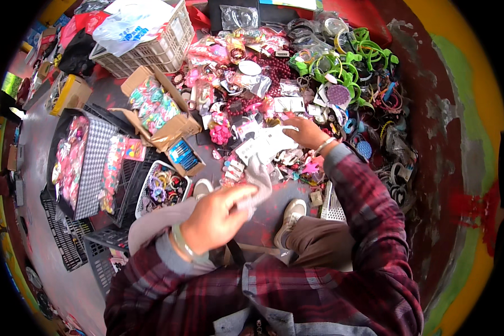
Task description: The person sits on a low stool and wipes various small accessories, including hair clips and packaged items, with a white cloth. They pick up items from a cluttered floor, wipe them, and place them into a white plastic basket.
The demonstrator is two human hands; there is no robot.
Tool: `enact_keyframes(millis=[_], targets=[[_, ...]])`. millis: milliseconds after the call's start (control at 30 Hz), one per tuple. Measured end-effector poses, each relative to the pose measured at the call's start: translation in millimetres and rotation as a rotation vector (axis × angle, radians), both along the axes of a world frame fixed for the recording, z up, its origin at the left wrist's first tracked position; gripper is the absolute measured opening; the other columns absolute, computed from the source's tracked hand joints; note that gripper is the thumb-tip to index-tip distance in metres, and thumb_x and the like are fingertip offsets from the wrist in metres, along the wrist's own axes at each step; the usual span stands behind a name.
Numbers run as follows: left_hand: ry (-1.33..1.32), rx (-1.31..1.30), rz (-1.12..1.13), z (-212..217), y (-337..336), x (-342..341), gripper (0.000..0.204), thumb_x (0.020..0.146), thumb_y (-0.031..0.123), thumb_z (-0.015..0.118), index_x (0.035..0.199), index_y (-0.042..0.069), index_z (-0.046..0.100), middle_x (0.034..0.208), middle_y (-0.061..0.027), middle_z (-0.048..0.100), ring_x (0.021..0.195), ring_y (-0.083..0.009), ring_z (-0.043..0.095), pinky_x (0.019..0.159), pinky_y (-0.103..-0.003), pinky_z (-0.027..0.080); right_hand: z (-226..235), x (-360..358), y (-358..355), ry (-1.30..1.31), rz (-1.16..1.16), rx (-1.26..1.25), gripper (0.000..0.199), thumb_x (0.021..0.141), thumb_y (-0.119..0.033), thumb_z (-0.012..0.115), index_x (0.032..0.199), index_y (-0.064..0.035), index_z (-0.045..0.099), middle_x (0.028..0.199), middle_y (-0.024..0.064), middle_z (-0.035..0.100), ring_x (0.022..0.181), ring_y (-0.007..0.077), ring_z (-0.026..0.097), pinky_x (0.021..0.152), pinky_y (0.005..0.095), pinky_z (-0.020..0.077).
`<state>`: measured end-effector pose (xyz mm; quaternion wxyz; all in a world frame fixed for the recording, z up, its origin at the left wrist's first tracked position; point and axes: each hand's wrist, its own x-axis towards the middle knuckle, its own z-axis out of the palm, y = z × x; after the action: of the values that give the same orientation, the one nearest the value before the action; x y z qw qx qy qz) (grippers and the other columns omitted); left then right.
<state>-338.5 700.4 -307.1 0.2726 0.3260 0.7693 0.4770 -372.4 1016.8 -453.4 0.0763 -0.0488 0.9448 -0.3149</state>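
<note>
My right hand [308, 133] is closed on the edge of a white card [269, 141] with a hook-shaped top, above the heap of accessories. A soft, pale pinkish-grey cloth piece [259, 175] hangs below the card and seems joined to it. My left hand [215, 219] is nearer my body, with the cloth's lower end between thumb and fingers; those fingers are slightly blurred. Beneath and beyond my hands lie several hair ornaments, including a bright pink flower-like one [220, 133], red bead strands [238, 105] and small carded items [288, 105].
Green headbands [355, 67] pile up at the far right. On the left stand an open carton [176, 127] of packets, a checked box [95, 173], a white basket [141, 203] of hair ties and a black crate [98, 260]. A large beige crate [171, 42] is behind.
</note>
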Motion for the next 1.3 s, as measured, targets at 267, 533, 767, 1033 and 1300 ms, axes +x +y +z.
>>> enact_keyframes(millis=[267,533,767,1033,1300], targets=[[0.013,-0.138,-0.066,-16,12,-48,0.035,0.07,0.002,0.058,0.105,0.004,0.059,0.091,-0.0143,0.061,0.082,-0.0299,0.059,0.072,-0.034,0.046,-147,-121,25,-0.274,-0.366,0.455,0.045,0.086,-0.04,0.044,0.128,-0.0221,0.047,0.145,0.0156,0.021,0.135,0.0304,0.017,0.102,0.048,0.0265],[-0.024,-0.189,-0.078,-27,15,-76,0.036,0.069,0.0,0.059,0.105,0.003,0.059,0.091,-0.0132,0.062,0.08,-0.0284,0.059,0.07,-0.034,0.046,-206,-163,41,-0.279,-0.508,0.543,0.046,0.086,-0.035,0.042,0.125,-0.0103,0.049,0.145,0.0112,0.023,0.134,0.029,0.019,0.098,0.0496,0.0303],[-0.022,-0.156,-0.042,-23,13,-67,0.036,0.069,0.0,0.06,0.105,0.003,0.059,0.092,-0.0138,0.062,0.08,-0.0286,0.059,0.071,-0.034,0.047,-181,-146,68,0.263,-0.562,0.194,0.037,0.089,-0.019,0.047,0.12,0.0007,0.047,0.12,0.0185,0.049,0.116,0.03,0.043,0.095,0.0342,0.0383],[0.095,-0.063,-0.094,-19,8,-27,0.037,0.069,0.0,0.059,0.106,0.003,0.059,0.096,-0.0165,0.062,0.084,-0.0309,0.06,0.073,-0.035,0.047,-57,-48,81,0.212,-0.984,-1.333,0.012,0.078,0.002,0.057,0.09,-0.0019,0.055,0.07,0.0015,0.055,0.055,0.0126,0.051,0.048,0.0229,0.0385],[0.097,-0.019,-0.068,-38,13,5,0.032,0.073,-0.003,0.049,0.104,-0.002,0.058,0.086,-0.0033,0.061,0.075,-0.0073,0.053,0.065,-0.023,0.044,40,122,97,0.256,-0.855,-1.311,0.047,0.075,0.009,0.054,0.12,0.0035,0.042,0.09,0.0089,0.058,0.076,0.0215,0.06,0.067,0.0311,0.0498]])
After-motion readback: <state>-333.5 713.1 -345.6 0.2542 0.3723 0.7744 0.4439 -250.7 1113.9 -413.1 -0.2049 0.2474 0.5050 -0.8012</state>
